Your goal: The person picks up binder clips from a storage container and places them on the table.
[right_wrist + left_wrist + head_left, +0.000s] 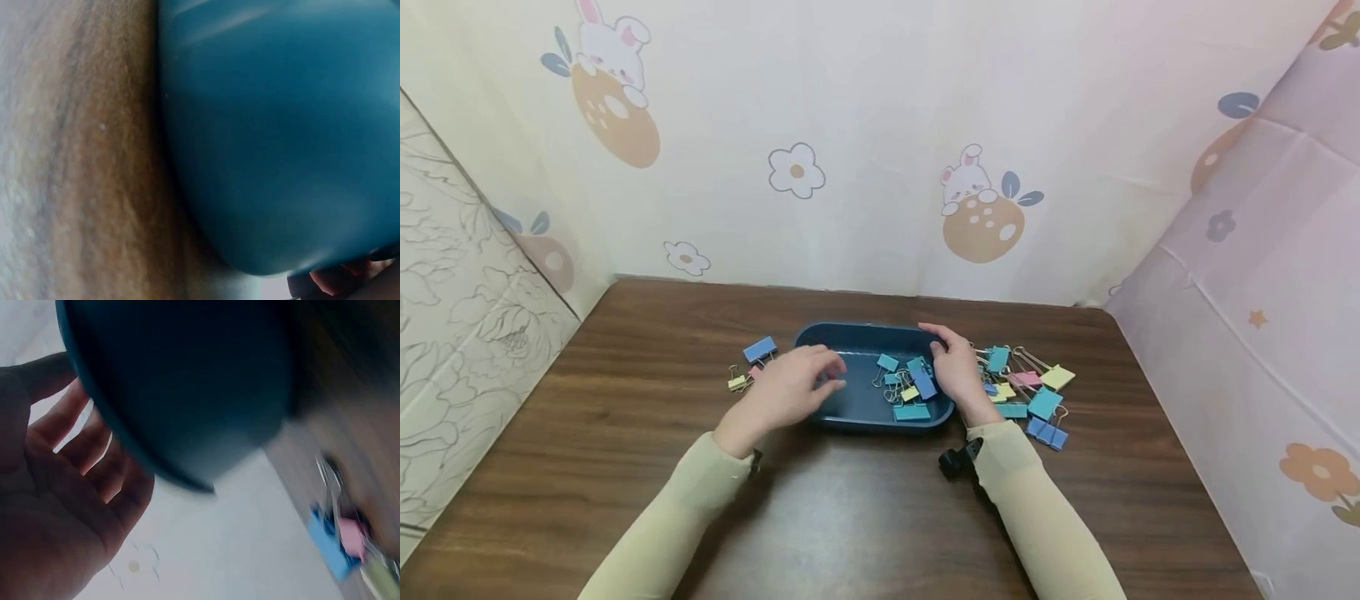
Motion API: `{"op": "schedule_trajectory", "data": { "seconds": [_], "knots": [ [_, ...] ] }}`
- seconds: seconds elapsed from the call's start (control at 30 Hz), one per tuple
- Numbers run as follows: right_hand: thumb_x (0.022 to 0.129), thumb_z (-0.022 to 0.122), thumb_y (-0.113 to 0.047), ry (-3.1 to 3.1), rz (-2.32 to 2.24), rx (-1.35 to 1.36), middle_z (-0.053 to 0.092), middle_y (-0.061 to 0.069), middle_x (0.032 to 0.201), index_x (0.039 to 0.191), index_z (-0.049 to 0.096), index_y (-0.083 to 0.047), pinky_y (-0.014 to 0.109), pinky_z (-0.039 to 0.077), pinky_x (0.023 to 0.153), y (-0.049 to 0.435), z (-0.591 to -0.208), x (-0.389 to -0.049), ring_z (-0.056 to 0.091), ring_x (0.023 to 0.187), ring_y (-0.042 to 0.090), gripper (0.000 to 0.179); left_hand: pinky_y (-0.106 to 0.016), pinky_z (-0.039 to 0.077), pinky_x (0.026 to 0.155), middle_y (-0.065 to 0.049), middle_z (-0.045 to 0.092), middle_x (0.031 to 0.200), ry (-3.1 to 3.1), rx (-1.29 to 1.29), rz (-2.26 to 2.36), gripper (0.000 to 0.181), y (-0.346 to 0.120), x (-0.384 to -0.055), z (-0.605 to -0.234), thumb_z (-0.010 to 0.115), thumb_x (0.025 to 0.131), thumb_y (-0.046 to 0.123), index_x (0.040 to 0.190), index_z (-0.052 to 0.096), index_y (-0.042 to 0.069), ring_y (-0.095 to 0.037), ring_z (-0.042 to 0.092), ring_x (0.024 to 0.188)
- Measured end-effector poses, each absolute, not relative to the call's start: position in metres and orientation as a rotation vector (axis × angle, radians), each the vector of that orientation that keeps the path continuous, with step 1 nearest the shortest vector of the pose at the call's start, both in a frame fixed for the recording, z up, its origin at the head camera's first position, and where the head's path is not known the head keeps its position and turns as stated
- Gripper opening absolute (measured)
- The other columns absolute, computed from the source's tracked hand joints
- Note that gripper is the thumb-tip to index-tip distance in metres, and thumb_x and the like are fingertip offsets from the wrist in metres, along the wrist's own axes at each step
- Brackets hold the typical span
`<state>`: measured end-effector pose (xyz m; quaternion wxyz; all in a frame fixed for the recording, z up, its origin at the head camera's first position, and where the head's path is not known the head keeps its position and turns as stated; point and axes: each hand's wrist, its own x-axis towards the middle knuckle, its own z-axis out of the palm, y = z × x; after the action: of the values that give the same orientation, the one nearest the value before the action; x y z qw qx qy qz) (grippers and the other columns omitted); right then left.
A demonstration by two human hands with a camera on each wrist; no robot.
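Observation:
A dark blue tray (850,417) stands on the table with several binder clips (912,412), teal, blue and yellow, in its right half. My left hand (793,387) hovers at the tray's left end, thumb and fingers apart with nothing between them. In the left wrist view the fingers of my left hand (81,481) appear beside the tray's rim (125,440). My right hand (957,371) grips the tray's right end at the far corner. The tray wall (281,137) fills most of the right wrist view and hides most of that hand.
A pile of loose binder clips (1045,404) lies right of the tray. A few more, including a blue clip (761,349) and a yellow clip (737,382), lie to its left. The brown table (880,517) meets a patterned curtain (865,233) behind.

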<state>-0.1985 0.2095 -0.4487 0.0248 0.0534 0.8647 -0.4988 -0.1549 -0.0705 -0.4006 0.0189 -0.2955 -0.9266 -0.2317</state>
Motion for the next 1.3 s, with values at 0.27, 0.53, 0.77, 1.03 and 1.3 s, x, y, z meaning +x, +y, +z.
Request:
{"op": "schedule_trajectory", "data": {
  "seconds": [0.27, 0.53, 0.77, 1.03, 1.3],
  "knots": [
    [0.107, 0.043, -0.014, 2.69, -1.54, 0.155, 0.048, 0.005, 0.149, 0.137, 0.06, -0.028, 0.048, 0.039, 0.093, 0.21, -0.449, -0.199, 0.051, 0.116, 0.03, 0.037, -0.033, 0.053, 0.08, 0.006, 0.068, 0.1, -3.039, -1.119, -0.752, 0.021, -0.026, -0.153, -0.407, 0.069, 0.095, 0.031, 0.111, 0.071, 0.018, -0.011, 0.061, 0.089],
    [0.107, 0.042, -0.015, 2.683, -1.537, 0.168, 0.049, 0.006, 0.148, 0.136, 0.06, -0.028, 0.054, 0.039, 0.101, 0.208, -0.447, -0.198, 0.051, 0.123, 0.03, 0.037, -0.03, 0.05, 0.077, 0.012, 0.067, 0.098, -3.183, -1.206, -0.958, 0.015, -0.004, -0.164, -0.418, 0.063, 0.099, 0.031, 0.109, 0.072, 0.024, -0.01, 0.058, 0.083],
    [0.107, 0.042, -0.015, 2.687, -1.529, 0.17, 0.048, 0.006, 0.149, 0.136, 0.061, -0.028, 0.055, 0.038, 0.103, 0.207, -0.445, -0.199, 0.049, 0.127, 0.029, 0.037, -0.03, 0.049, 0.078, 0.013, 0.066, 0.09, -3.233, -1.169, -1.116, 0.015, 0.006, -0.17, -0.418, 0.065, 0.098, 0.031, 0.105, 0.076, 0.022, -0.01, 0.058, 0.082],
    [0.107, 0.042, -0.015, 2.687, -1.513, 0.167, 0.048, 0.006, 0.149, 0.137, 0.06, -0.028, 0.056, 0.037, 0.105, 0.209, -0.446, -0.2, 0.047, 0.13, 0.028, 0.037, -0.029, 0.05, 0.081, 0.012, 0.07, 0.09, -3.232, -1.098, -1.179, 0.016, 0.012, -0.171, -0.418, 0.074, 0.091, 0.024, 0.105, 0.078, 0.018, -0.008, 0.06, 0.083],
    [0.107, 0.042, -0.014, 2.692, -1.522, 0.168, 0.049, 0.007, 0.148, 0.136, 0.06, -0.027, 0.056, 0.037, 0.104, 0.209, -0.446, -0.2, 0.048, 0.128, 0.03, 0.037, -0.028, 0.05, 0.067, 0.008, 0.065, 0.084, -3.31, -0.947, -0.966, 0.027, 0.025, -0.171, -0.42, 0.077, 0.088, 0.032, 0.112, 0.075, 0.02, -0.011, 0.058, 0.075]
  ]
}}
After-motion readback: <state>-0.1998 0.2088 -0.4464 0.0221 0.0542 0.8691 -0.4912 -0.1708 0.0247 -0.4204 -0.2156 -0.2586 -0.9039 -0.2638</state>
